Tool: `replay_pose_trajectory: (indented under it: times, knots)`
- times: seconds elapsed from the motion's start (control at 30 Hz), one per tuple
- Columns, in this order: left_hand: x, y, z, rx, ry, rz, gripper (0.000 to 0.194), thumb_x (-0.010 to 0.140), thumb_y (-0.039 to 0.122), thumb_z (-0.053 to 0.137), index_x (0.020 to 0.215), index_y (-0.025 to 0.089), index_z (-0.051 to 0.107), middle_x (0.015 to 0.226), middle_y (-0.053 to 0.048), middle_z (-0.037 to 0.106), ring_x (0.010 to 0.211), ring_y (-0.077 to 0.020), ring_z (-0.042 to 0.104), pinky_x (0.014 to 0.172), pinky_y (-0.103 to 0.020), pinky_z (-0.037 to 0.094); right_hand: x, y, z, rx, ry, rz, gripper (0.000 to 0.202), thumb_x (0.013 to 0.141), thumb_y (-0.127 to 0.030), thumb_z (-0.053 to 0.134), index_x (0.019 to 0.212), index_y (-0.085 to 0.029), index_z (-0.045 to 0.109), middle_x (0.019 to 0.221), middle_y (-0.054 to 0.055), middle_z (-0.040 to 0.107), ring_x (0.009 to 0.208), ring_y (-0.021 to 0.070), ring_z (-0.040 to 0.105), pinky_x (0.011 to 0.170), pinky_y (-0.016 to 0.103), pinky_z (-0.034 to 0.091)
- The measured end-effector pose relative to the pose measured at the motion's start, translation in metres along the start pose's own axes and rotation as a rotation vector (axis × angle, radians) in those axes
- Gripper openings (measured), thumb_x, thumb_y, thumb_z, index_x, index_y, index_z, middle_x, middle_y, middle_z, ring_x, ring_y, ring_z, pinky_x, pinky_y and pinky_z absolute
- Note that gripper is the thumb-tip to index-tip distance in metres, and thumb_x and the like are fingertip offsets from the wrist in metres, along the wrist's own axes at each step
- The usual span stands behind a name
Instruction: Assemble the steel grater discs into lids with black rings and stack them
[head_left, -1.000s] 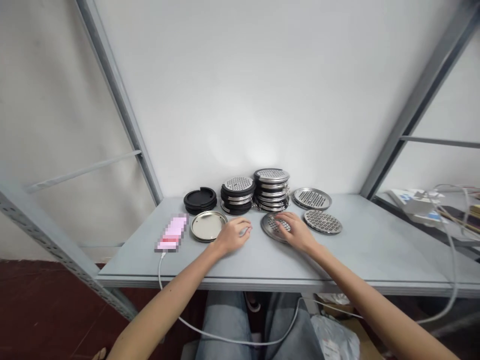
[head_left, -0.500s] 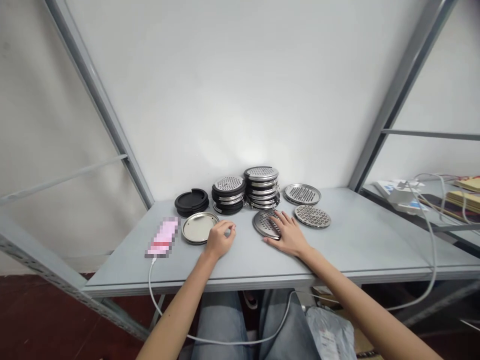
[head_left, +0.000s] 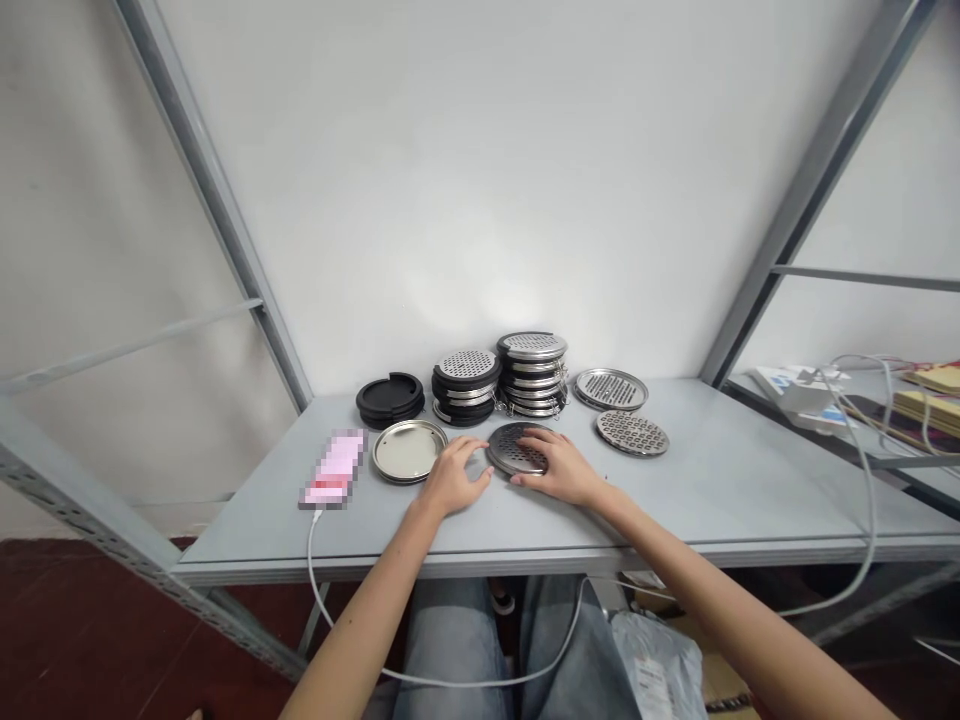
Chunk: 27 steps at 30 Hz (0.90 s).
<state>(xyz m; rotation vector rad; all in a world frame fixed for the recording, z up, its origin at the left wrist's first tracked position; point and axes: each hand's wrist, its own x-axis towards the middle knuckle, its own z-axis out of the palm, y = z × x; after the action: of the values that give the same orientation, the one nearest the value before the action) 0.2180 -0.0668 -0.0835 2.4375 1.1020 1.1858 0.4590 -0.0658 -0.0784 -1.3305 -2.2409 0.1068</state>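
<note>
My right hand rests with spread fingers on a round perforated metal disc, covering its right side. At the disc's left edge is my left hand, thumb and fingers apart, nothing held in it. Beside that hand lies a shallow round metal tray, partly hidden by the fingers. Farther right sit a perforated disc and, behind it, a slotted disc. Behind my hands stand a low stack and a taller stack of black and metal discs, with small chains on the taller one.
Black rings are piled at the back left of the grey table. A pink-screened phone with a white cable lies at the left. Metal shelf posts rise on both sides; boxes and cables sit on the right-hand shelf.
The perforated disc has slid left under my right hand, closer to my left hand. The fingers of my left hand have opened out and moved toward the disc.
</note>
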Motion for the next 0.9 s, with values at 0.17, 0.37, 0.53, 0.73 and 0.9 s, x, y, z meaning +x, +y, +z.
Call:
replay_pose_trajectory:
  times: [0.17,0.37,0.53,0.73,0.9]
  knots:
    - [-0.001,-0.004,0.002,-0.022,-0.116,0.01,0.058,0.072,0.026,0.072,0.127,0.024,0.052,0.134,-0.011,0.051,0.126,-0.0279,0.047,0.108,-0.046,0.039,0.01,-0.009,0.013,0.114,0.044,-0.068,0.067,0.07,-0.063,0.067,0.12,-0.019,0.064,0.128,0.015,0.059,0.119,0.0314,0.053,0.101,0.048,0.04]
    - [0.001,-0.012,0.007,-0.051,-0.101,-0.07,0.047,0.079,0.026,0.069,0.124,0.026,0.055,0.139,-0.009,0.047,0.129,-0.0264,0.046,0.109,-0.045,0.038,0.006,-0.005,0.019,0.181,0.076,-0.113,0.061,0.076,-0.058,0.065,0.122,-0.019,0.063,0.126,0.015,0.061,0.12,0.0305,0.053,0.103,0.049,0.039]
    - [0.001,-0.008,0.004,-0.061,-0.115,-0.071,0.042,0.085,0.029,0.064,0.126,0.025,0.054,0.139,-0.009,0.049,0.13,-0.0237,0.046,0.11,-0.043,0.037,0.001,0.0,0.014,0.227,0.069,-0.182,0.059,0.081,-0.053,0.063,0.128,-0.018,0.059,0.13,0.015,0.058,0.126,0.0299,0.049,0.106,0.049,0.036]
    - [0.0,-0.008,0.005,-0.056,-0.087,-0.068,0.048,0.079,0.042,0.07,0.121,0.023,0.058,0.136,-0.011,0.052,0.127,-0.0261,0.048,0.109,-0.044,0.038,-0.004,0.0,0.008,0.226,0.039,-0.219,0.057,0.083,-0.051,0.061,0.13,-0.02,0.057,0.131,0.014,0.058,0.127,0.0304,0.048,0.107,0.051,0.035]
    - [0.001,-0.012,0.008,-0.092,-0.083,-0.066,0.046,0.078,0.039,0.072,0.119,0.022,0.06,0.134,-0.01,0.055,0.126,-0.0253,0.05,0.108,-0.043,0.039,-0.004,-0.002,0.008,0.224,0.042,-0.231,0.057,0.083,-0.049,0.062,0.131,-0.019,0.057,0.131,0.014,0.058,0.127,0.0303,0.049,0.107,0.051,0.035]
